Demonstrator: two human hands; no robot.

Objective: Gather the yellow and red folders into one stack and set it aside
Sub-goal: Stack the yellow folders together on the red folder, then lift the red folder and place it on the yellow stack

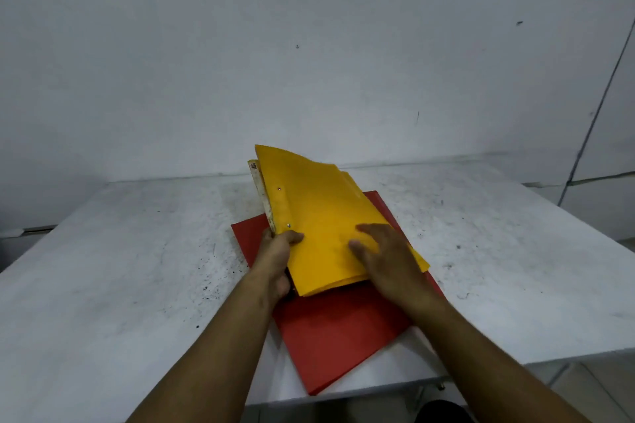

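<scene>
A red folder [338, 330] lies flat on the white table, its near corner jutting over the front edge. On top of it rest several yellow folders [316, 209], tilted up along their left spine side, where a white label strip shows. My left hand [276, 259] is shut on the near left spine edge of the yellow folders, thumb on top. My right hand [388, 257] lies flat with spread fingers on the yellow cover near its right edge, pressing it down.
The white table [120, 251] is scuffed and speckled with dark marks. A grey wall stands right behind its far edge. The table's right edge drops off to the floor at the lower right.
</scene>
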